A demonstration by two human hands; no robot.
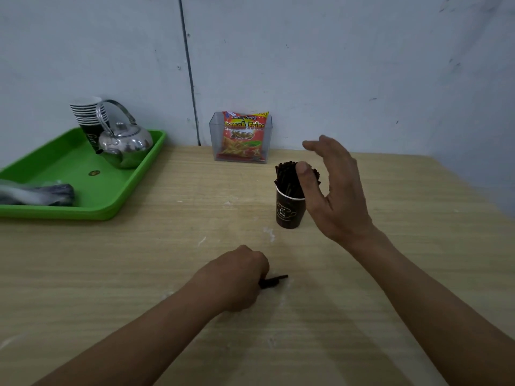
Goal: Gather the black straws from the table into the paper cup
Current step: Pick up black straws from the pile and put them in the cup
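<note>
Two hands of mine above the table
My right hand hangs spread open just beside the paper cup packed with upright black straws; my left hand curls tight round a few loose straws lying on the table near me

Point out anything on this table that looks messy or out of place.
A few black straws lie low on the table, gripped by the left hand, outside the paper cup. Pale, powdery smudges mark the wood near the cup. Nothing looks spilled or broken.
</note>
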